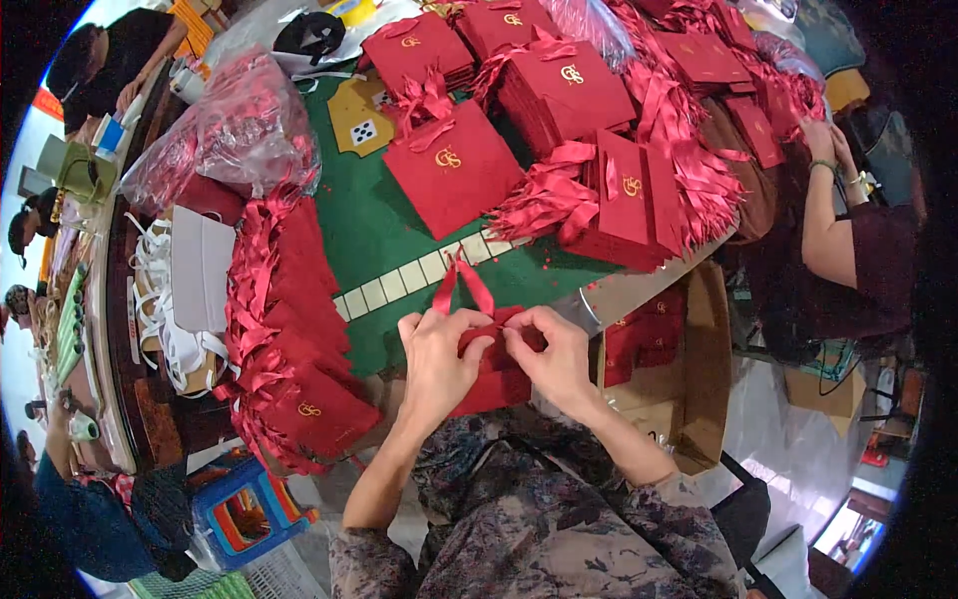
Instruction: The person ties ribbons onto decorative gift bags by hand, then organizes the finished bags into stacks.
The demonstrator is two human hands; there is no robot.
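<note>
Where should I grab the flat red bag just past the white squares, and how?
Probably pinch the near left edge of the flat red bag, coming from the left. It lies flat, and that edge meets green tabletop, while loose ribbons crowd its right corner.

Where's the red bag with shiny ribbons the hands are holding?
In the head view, that red bag is near the middle, between the bare left hand and bare right hand, just below the row of white rectangles on the green tabletop.
</note>
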